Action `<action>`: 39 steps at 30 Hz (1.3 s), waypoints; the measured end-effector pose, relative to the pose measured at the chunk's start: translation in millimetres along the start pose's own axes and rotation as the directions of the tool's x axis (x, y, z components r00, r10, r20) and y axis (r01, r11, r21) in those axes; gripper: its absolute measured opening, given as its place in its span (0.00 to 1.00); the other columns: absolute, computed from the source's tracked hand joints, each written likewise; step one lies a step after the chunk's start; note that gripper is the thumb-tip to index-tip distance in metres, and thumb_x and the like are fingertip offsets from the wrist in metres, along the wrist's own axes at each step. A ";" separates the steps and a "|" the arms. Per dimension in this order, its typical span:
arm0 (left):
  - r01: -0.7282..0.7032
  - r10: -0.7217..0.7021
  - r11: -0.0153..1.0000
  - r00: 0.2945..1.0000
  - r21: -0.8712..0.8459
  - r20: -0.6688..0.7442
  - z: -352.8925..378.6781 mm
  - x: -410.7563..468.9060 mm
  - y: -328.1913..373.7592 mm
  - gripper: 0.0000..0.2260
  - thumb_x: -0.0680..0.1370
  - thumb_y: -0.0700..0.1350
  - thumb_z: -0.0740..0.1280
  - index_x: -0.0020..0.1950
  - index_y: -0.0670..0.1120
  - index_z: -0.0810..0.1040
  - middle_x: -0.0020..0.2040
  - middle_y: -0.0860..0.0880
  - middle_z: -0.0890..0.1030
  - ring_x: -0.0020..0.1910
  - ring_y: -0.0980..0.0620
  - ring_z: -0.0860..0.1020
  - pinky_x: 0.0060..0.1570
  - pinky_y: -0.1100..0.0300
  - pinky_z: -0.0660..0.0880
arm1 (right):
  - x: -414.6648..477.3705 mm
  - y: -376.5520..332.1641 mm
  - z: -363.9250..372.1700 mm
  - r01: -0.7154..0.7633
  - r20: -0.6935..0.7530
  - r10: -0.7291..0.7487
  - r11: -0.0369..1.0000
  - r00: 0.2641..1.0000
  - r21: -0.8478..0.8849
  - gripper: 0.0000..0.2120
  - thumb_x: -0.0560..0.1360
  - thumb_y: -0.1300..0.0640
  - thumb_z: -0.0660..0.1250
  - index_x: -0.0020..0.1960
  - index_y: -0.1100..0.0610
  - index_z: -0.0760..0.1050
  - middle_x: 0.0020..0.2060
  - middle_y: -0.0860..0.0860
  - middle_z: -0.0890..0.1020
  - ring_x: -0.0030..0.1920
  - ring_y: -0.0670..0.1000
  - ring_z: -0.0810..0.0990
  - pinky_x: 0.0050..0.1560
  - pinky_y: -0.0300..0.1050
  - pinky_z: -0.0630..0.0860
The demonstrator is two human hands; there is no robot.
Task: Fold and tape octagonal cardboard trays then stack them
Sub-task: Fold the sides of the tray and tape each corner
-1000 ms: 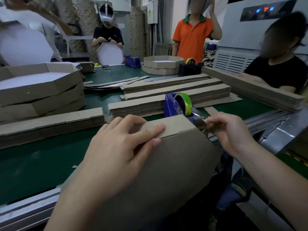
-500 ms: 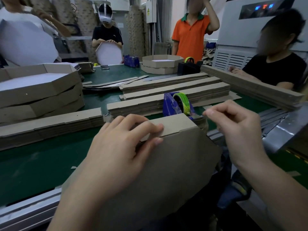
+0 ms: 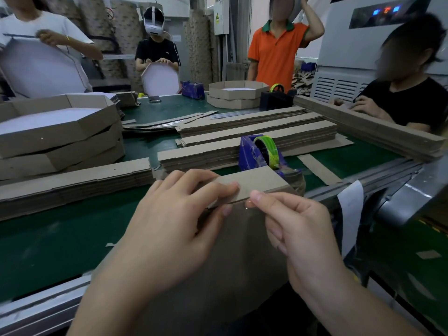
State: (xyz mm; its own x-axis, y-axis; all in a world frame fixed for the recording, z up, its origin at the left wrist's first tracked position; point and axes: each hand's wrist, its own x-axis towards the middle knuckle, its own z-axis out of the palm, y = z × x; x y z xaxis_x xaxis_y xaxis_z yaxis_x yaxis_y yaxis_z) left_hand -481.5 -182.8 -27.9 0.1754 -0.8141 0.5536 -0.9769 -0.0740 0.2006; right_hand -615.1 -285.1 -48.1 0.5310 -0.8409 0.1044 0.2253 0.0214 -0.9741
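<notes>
A big brown cardboard tray (image 3: 242, 251) leans up on its side at the near edge of the green belt table (image 3: 60, 238), right in front of the person. Its top side wall (image 3: 252, 184) is folded over. The left hand (image 3: 174, 221) grips that wall, with the fingers curled on top and the thumb under it. The right hand (image 3: 298, 229) is just beside it, with the thumb and first finger pinched together at the wall's near edge. A tiny shiny spot shows there, but I cannot tell if they hold tape or the cardboard. Just behind the tray sits a blue tape dispenser (image 3: 249, 151) with a green and yellow tape roll (image 3: 266, 146) in it. Piles of flat cardboard strips (image 3: 72, 180) lie on the belt. To the far left is a stack of finished trays (image 3: 60, 137) with white insides. Other people stand and sit around the table, and two of them hold up trays.
</notes>
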 end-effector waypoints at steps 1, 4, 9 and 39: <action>0.000 0.000 1.000 1.000 0.005 -0.001 0.3 0.4 0.6 0.17 0.77 0.55 0.56 0.58 0.55 0.80 0.56 0.54 0.79 0.52 0.48 0.77 0.46 0.46 0.75 | 0.4 0.4 -0.2 -0.012 -0.005 0.012 1.000 1.000 -0.004 0.09 0.69 0.54 0.73 0.33 0.57 0.84 0.18 0.48 0.67 0.19 0.43 0.62 0.20 0.32 0.60; -0.002 0.002 1.000 1.000 0.000 -0.016 1.1 1.8 2.6 0.17 0.78 0.55 0.56 0.58 0.54 0.81 0.56 0.54 0.79 0.51 0.48 0.77 0.46 0.46 0.75 | 2.1 0.1 -1.0 -0.064 -0.006 0.064 0.998 0.998 0.004 0.11 0.71 0.55 0.72 0.32 0.59 0.83 0.18 0.49 0.66 0.18 0.43 0.61 0.19 0.32 0.59; 0.018 -0.019 0.999 1.000 -0.029 -0.014 -0.7 0.8 4.6 0.13 0.78 0.56 0.56 0.56 0.56 0.76 0.55 0.57 0.78 0.51 0.51 0.76 0.46 0.47 0.75 | 4.2 -2.7 -5.2 -0.129 0.040 0.129 0.992 0.991 -0.004 0.11 0.70 0.55 0.73 0.32 0.61 0.82 0.17 0.49 0.65 0.16 0.44 0.59 0.17 0.32 0.57; 0.049 -0.046 0.999 0.976 0.008 -0.211 -1.1 6.9 15.1 0.10 0.72 0.60 0.63 0.36 0.58 0.78 0.45 0.61 0.81 0.41 0.56 0.79 0.28 0.58 0.74 | 12.2 8.3 -34.2 0.162 0.142 -0.115 0.907 0.983 -0.389 0.21 0.70 0.39 0.70 0.29 0.56 0.80 0.17 0.48 0.69 0.20 0.42 0.66 0.25 0.30 0.63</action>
State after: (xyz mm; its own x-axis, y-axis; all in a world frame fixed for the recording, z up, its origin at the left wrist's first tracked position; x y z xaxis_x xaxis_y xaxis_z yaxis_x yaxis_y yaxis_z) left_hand -494.9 -188.8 -20.2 0.2423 -0.6701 0.7016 -0.9680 -0.1183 0.2212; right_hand -634.7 -313.7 -61.8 0.6120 -0.7527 0.2426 -0.0278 -0.3270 -0.9446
